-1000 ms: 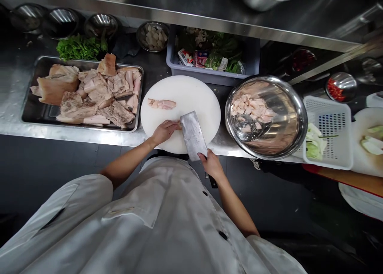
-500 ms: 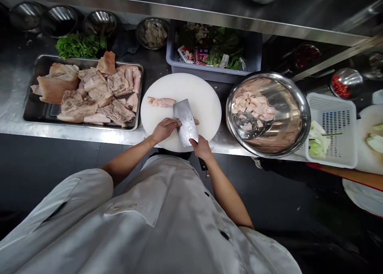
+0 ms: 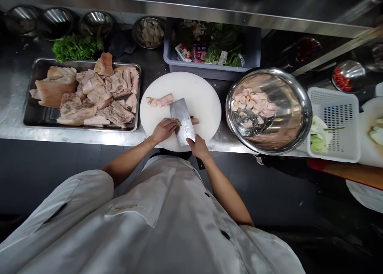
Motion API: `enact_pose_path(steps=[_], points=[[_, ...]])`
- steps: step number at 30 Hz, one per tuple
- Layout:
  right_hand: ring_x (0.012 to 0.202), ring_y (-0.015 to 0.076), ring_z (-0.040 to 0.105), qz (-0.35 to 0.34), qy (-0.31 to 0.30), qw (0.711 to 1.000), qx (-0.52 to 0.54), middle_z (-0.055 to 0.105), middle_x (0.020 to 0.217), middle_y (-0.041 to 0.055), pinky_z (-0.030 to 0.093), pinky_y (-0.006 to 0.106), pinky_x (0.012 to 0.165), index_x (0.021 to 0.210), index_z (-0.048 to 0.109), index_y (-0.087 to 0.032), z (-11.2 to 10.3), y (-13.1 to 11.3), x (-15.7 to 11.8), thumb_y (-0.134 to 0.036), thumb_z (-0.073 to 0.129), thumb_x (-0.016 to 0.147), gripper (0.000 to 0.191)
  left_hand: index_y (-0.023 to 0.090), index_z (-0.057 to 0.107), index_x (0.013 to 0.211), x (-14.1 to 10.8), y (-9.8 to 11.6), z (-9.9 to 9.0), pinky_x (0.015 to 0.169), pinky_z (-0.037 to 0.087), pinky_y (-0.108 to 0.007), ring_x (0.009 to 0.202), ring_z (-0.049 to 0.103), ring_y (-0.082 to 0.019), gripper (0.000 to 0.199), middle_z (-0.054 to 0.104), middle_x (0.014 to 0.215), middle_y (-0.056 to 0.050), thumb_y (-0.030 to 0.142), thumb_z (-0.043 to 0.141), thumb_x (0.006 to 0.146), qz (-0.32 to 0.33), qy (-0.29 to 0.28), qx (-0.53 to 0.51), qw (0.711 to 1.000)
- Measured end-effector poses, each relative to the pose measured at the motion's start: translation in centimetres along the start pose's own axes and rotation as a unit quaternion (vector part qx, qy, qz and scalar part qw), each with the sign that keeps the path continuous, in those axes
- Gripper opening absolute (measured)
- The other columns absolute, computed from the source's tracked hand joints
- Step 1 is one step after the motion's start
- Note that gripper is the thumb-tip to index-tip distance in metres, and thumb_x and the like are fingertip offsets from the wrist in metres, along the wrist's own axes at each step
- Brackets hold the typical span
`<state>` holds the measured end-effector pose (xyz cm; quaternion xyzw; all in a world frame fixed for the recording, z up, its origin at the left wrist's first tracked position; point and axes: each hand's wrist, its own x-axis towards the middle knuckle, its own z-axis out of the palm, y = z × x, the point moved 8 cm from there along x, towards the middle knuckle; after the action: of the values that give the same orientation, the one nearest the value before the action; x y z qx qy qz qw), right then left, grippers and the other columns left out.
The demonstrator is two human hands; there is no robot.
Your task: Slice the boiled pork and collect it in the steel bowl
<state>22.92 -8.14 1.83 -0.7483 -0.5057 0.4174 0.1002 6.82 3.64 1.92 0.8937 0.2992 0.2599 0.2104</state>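
My right hand (image 3: 198, 147) is closed round the handle of a cleaver (image 3: 183, 121), whose broad blade lies over the round white cutting board (image 3: 209, 94). Against the blade's left side, my left hand (image 3: 164, 130) has its fingers curled on a piece of meat (image 3: 178, 123), mostly hidden by fingers and blade. A cut bit of meat (image 3: 195, 121) shows at the blade's right side. Farther back on the board lies a strip of pale meat (image 3: 160, 101), touched by neither hand.
Left of the board, a metal tray (image 3: 28, 116) holds large pieces of meat. To the right stand a big steel bowl (image 3: 295, 118) with sliced meat and a white basket (image 3: 348, 150). A grey bin (image 3: 209, 71) with greens sits behind. A steel shelf (image 3: 191, 12) overhangs the back.
The cleaver and right hand have shifted slightly left. More of the cut meat shows to the right of the blade. My left hand keeps its hold, and the view has tilted a little.
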Motion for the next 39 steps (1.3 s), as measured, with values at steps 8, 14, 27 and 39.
enact_pose_path(steps=[8, 14, 27, 39], points=[[0.064, 0.0238, 0.068, 0.021, -0.113, 0.993, 0.008, 0.070, 0.072, 0.0025, 0.045, 0.029, 0.060, 0.099, 0.063, -0.020, -2.7, 8.7, -10.9, -0.042, 0.057, 0.099, 0.022, 0.018, 0.073, 0.099, 2.8, -4.6, -2.9, 0.096, 0.054, -0.053, 0.108, 0.060, -0.031, 0.020, 0.071, 0.107, -0.015, 0.017, 0.054, 0.098, -0.110, 0.111, 0.077, 0.985], [0.078, 0.0273, 0.071, 0.040, 0.026, 0.999, -0.001, 0.073, 0.081, 0.0080, 0.048, 0.031, 0.069, 0.106, 0.065, -0.019, -4.8, 5.5, -6.7, -0.040, 0.058, 0.100, 0.023, 0.021, 0.074, 0.105, 2.4, 0.2, -0.2, 0.095, 0.059, -0.043, 0.103, 0.066, -0.023, 0.020, 0.074, 0.109, -0.009, 0.024, 0.055, 0.102, 0.037, 0.003, 0.003, 0.999], [0.104, 0.0321, 0.070, 0.041, 0.021, 0.995, -0.086, 0.075, 0.107, 0.0181, 0.046, 0.033, 0.083, 0.111, 0.063, -0.015, -3.6, 3.3, -4.3, -0.037, 0.057, 0.105, 0.023, 0.021, 0.075, 0.105, 1.5, 1.1, 0.5, 0.094, 0.061, -0.042, 0.103, 0.071, -0.021, 0.023, 0.078, 0.106, -0.009, 0.028, 0.053, 0.106, 0.008, 0.011, -0.007, 1.000], [0.088, 0.0286, 0.073, 0.036, 0.001, 0.998, -0.049, 0.074, 0.089, 0.0121, 0.049, 0.032, 0.077, 0.104, 0.062, -0.017, -2.5, 3.2, -3.7, -0.039, 0.058, 0.104, 0.022, 0.021, 0.074, 0.100, 1.5, 0.7, 0.8, 0.093, 0.060, -0.043, 0.098, 0.070, -0.021, 0.023, 0.077, 0.102, -0.008, 0.026, 0.053, 0.105, 0.002, 0.007, 0.002, 1.000]])
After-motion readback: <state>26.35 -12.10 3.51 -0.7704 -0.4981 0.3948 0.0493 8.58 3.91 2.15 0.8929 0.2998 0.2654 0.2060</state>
